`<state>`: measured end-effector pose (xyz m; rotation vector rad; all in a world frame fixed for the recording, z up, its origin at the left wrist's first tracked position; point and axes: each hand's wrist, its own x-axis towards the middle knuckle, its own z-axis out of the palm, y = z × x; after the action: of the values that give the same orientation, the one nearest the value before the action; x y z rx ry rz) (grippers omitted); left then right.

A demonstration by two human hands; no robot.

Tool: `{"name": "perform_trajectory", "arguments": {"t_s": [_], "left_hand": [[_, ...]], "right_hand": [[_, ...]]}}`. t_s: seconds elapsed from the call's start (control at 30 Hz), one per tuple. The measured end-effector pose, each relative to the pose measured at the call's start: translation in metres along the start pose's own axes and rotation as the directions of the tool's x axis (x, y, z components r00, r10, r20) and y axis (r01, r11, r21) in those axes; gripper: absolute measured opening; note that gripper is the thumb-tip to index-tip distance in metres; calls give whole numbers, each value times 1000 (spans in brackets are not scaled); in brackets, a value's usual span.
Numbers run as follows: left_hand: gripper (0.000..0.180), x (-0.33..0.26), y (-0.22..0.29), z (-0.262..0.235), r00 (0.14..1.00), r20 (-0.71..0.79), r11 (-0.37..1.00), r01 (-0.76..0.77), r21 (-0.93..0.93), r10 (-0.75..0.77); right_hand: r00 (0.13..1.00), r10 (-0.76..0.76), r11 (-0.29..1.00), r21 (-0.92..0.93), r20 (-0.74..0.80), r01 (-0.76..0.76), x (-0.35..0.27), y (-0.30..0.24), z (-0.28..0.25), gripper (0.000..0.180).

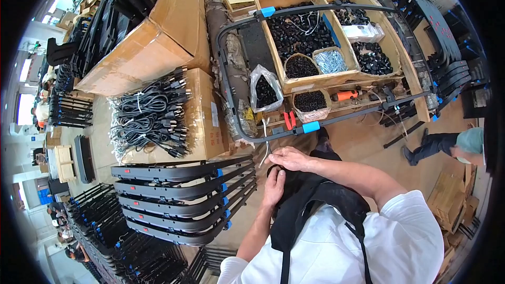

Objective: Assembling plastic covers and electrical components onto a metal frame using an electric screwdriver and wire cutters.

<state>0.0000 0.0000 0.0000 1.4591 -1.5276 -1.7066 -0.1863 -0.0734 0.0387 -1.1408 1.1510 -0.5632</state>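
Observation:
In front of my body, my right hand (289,159) is closed, its fingertips beside a thin pale cable (266,147) that hangs below the near bar of a black tubular frame (273,135). What it pinches I cannot make out. Just below, my left hand (274,185) is closed with the thumb up, against a small black piece that is mostly hidden between the two hands. The frame lies across the workbench and carries blue wraps, one of them a blue sleeve (311,127) on the near bar. Red-handled pliers (290,121) lie just beyond that bar.
A wooden divided tray (315,83) holds black plastic parts and silver screws. Nearby are a bag of black parts (266,93) and an orange-handled tool (346,95). Bundled black cables (150,115) top a carton at left, above stacked black frames (173,192). Another person's leg (434,147) shows at right.

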Motion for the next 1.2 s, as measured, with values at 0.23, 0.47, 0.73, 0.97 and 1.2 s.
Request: {"name": "perform_trajectory", "arguments": {"t_s": [0.23, 0.47, 0.73, 0.97, 1.2], "left_hand": [[27, -5, -4, 2, 997, -81, 931, -13, -364, -17], [28, -5, -2, 5, 968, -21, 775, 189, -604, -252], [27, 5, 19, -2, 989, -147, 961, -32, -276, -10], [28, 31, 48, -14, 977, -77, 979, 201, 29, -199], [29, 36, 78, -20, 921, 179, 916, 373, -145, -346]], "right_hand": [[907, -304, 716, -698, -292, 16, 3, -94, -52, 47], [992, 114, 807, -587, 49, -64, 79, -57, -79, 62], [827, 191, 942, 336, -529, -3, 102, -21, -100, 28], [851, -49, 958, 216, -523, 188, 132, -32, -99, 31], [891, -210, 887, -461, -402, 1, 164, -41, -101, 34]]}}
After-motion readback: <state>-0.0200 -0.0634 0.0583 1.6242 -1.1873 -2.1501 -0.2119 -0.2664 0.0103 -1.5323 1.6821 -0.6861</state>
